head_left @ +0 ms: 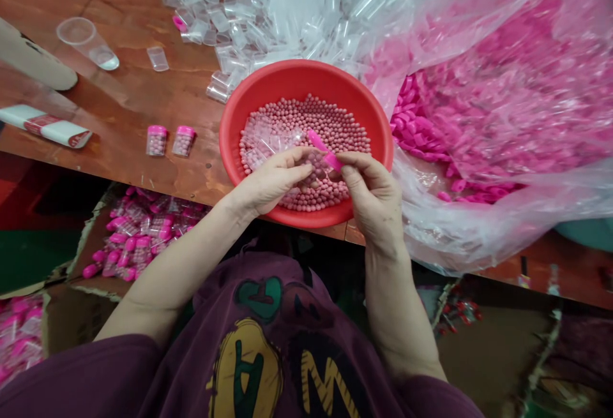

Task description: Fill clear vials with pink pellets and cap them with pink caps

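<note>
Container (317,166): over red bowl (306,70), seemingly bead-filled; pink lid (332,161) seating unclear
Left hand (275,179): fingertips gripping container
Right hand (376,194): fingertips pinching lid
Capped jars (156,141): two finished near bowl, more in carton (90,236)
Clear cups (306,13): heaped, unfilled

Purple shirt (191,341): yellow patch (272,370) carries a green "A"; beside it a striped yellow "W" as seen here, "M" if flipped; green patch (246,295) letter unclear; white box (57,129), table's (115,102) left end near front edge: red-panel print illegible
</note>
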Available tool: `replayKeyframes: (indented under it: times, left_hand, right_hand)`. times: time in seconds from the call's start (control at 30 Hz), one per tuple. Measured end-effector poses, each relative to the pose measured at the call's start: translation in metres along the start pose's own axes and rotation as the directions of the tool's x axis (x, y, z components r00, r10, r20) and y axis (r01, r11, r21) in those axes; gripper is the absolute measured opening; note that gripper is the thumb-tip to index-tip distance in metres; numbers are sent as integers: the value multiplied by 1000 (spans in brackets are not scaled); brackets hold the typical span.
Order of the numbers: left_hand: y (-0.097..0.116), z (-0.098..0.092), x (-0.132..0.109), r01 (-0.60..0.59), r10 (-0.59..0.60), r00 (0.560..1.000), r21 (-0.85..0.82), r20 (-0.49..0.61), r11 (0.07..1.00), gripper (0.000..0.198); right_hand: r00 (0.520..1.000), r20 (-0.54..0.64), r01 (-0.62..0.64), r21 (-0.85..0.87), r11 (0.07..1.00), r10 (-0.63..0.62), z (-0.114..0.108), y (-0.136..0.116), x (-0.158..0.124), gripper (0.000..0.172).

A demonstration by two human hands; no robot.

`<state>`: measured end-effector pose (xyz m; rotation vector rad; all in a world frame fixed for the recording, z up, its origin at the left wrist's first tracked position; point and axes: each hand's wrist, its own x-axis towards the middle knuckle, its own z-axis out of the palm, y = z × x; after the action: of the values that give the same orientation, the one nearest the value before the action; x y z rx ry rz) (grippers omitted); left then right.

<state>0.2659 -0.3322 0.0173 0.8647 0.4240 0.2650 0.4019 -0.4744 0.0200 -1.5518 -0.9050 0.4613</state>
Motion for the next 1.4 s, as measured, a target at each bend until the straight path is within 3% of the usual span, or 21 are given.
replayKeyframes:
  times: [0.13,0.27,0.47,0.57,0.7,0.87,1.23,1.4]
  left_hand:
    - [-1,-1,-1,-17,17,999,-13,27,1000,29]
    - [0,-1,-3,-29,28,998,11,47,1000,24]
    - [1,0,-1,-19,18,997,16,70,1000,15]
    - [1,0,-1,14,-13,998,-11,62,1000,20]
    - [0,1,0,-10,11,1000,-49,20,999,26]
    - [-2,4,1,-75,75,997,17,18,997,24]
    - [-2,8,-1,-36,38,998,31,-45,999,14]
    - [3,14,-1,-59,70,987,77,-144,995,10]
  right_hand:
    - [997,-70,24,20,1000,-22,1,3,4,24]
    - [986,-3,165,-122,979,-166,1,-3,9,17]
    - [921,127,388,-385,837,-369,-7,-3,18,19]
    - [897,67,411,-486,771,-436,-9,2,21,20]
    - [932,-106,290,-355,889,-346,-3,1,19,17]
    - [988,-64,131,-174,976,-144,13,-7,14,14]
    - [964,-50,234,-314,920,-262,19,-10,13,15]
    - [964,41,257,-387,886,-262,21,-12,11,22]
